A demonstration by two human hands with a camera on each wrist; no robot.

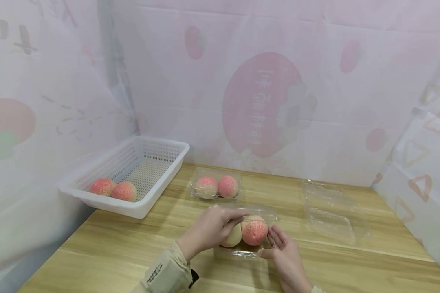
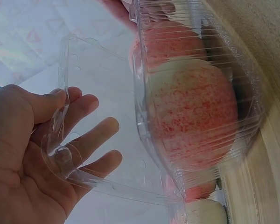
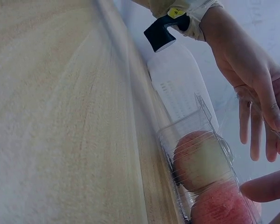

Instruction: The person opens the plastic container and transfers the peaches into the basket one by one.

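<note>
Two pink-and-cream peaches (image 1: 254,230) lie side by side in a clear plastic clamshell box (image 1: 242,254) at the table's front middle. The box's hinged lid (image 2: 107,186) stands raised. My left hand (image 1: 213,228) pinches the lid's edge between thumb and fingers, with the other fingers spread behind the clear sheet in the left wrist view. At the box's right end, my right hand (image 1: 287,256) holds the corner, its thumb (image 3: 263,189) at the rim and its fingers along the end wall. Ribbed plastic covers the peaches' sides in the left wrist view.
A white slotted basket (image 1: 165,175) with two peaches (image 1: 113,190) stands at the left. Behind the worked box sits another clear box (image 1: 215,198) with two peaches (image 1: 227,186). Clear plastic packaging (image 1: 330,215) lies at the right. Printed cloth walls surround the wooden table (image 1: 106,252).
</note>
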